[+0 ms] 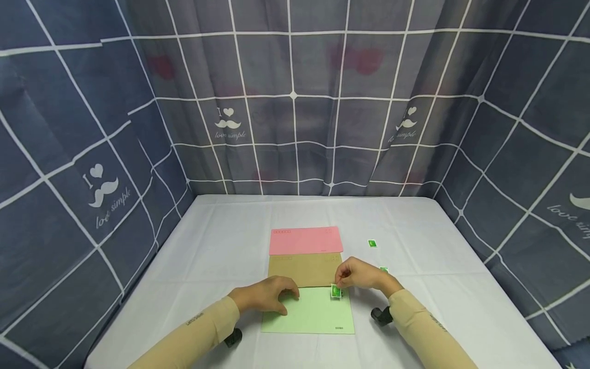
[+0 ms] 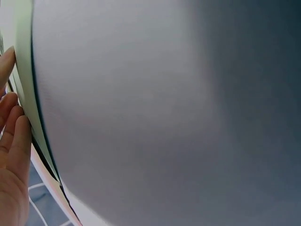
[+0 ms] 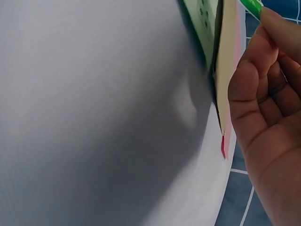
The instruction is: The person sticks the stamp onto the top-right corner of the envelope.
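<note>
My right hand (image 1: pixel 361 274) pinches a small green stamp (image 1: pixel 336 291) with a white border, held over the upper right corner of a light green envelope (image 1: pixel 313 315). In the right wrist view, thumb and fingertips meet at the edge of the green stamp (image 3: pixel 252 6). My left hand (image 1: pixel 272 293) rests on the left part of the green envelope, its fingers loosely bent. The left wrist view shows the fingers of my left hand (image 2: pixel 14 150) against the green envelope (image 2: pixel 28 84). Whether the stamp touches the envelope I cannot tell.
Behind the green envelope lie a brown envelope (image 1: pixel 299 269) and a pink envelope (image 1: pixel 306 241), in an overlapping stack. One green stamp (image 1: pixel 372 243) lies on the white table (image 1: pixel 221 230) to the right; another stamp (image 1: pixel 384 269) is partly hidden behind my right hand. Dark checked curtains (image 1: pixel 318 118) surround the table.
</note>
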Demonstrator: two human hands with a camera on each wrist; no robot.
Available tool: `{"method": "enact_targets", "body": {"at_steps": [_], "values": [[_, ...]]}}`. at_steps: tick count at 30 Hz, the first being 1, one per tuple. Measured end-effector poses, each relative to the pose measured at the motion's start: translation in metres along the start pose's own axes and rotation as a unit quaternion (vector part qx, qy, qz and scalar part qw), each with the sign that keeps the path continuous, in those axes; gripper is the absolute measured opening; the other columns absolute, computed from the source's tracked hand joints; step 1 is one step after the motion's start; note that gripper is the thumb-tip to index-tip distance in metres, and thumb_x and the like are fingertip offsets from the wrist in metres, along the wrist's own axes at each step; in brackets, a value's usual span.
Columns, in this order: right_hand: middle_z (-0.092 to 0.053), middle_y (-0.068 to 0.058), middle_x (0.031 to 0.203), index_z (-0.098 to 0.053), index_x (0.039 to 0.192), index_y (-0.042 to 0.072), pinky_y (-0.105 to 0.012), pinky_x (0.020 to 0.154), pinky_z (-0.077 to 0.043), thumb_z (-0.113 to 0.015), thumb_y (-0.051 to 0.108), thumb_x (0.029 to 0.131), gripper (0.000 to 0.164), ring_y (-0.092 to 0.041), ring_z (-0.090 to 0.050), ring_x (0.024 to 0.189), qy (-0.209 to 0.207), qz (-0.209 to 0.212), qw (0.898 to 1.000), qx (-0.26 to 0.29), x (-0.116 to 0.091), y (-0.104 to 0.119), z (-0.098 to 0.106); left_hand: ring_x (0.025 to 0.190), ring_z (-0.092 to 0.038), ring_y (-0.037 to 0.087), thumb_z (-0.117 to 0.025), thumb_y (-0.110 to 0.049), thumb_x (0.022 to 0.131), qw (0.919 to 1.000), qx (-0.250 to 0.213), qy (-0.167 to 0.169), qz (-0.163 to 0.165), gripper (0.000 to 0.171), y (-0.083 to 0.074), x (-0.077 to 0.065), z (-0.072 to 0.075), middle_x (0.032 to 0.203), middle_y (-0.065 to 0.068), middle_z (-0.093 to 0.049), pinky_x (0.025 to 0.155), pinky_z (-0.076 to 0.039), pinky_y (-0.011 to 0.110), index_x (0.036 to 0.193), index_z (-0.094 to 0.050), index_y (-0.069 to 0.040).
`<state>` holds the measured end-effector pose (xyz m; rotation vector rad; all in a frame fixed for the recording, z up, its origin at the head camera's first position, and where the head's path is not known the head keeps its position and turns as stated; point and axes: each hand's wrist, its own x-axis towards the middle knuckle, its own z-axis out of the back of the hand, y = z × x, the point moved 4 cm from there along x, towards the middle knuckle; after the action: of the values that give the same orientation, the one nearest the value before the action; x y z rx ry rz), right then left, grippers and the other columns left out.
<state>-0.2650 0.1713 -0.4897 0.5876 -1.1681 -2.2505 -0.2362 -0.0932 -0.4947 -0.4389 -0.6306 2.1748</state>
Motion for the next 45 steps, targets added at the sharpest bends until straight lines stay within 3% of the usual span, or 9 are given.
{"method": "enact_targets", "body": {"at_steps": [8, 28, 45], "values": [[-0.07, -0.001, 0.079, -0.074, 0.081, 0.008, -0.02, 0.061, -0.046, -0.073, -0.003, 0.086, 0.012, -0.008, -0.054, 0.069, -0.002, -0.008, 1.0, -0.025, 0.003, -0.002, -0.007, 0.103, -0.055, -0.001, -0.087, -0.012, 0.076, 1.0, -0.005, 0.0, -0.004, 0.041, 0.002, 0.001, -0.004, 0.114, -0.01, -0.065, 0.093, -0.05, 0.019, 0.111, -0.067, -0.017], [-0.068, 0.001, 0.077, -0.073, 0.083, 0.005, -0.02, 0.059, -0.046, -0.074, -0.001, 0.086, 0.007, -0.009, -0.054, 0.068, -0.009, -0.017, 0.998, -0.059, 0.008, 0.0, -0.012, 0.103, -0.055, 0.0, -0.086, -0.011, 0.077, 1.0, -0.008, -0.001, -0.001, 0.039, -0.002, -0.002, 0.0, 0.115, -0.008, -0.065, 0.092, -0.051, 0.019, 0.111, -0.067, -0.016], [-0.067, 0.002, 0.075, -0.072, 0.078, 0.008, -0.021, 0.058, -0.048, -0.074, -0.004, 0.083, 0.013, -0.009, -0.055, 0.069, -0.023, -0.01, 0.995, -0.093, 0.01, 0.001, -0.014, 0.105, -0.054, -0.002, -0.086, -0.011, 0.077, 0.9999, -0.012, -0.001, 0.009, 0.039, 0.001, -0.001, 0.0, 0.115, -0.012, -0.064, 0.095, -0.05, 0.02, 0.11, -0.066, -0.019]]}}
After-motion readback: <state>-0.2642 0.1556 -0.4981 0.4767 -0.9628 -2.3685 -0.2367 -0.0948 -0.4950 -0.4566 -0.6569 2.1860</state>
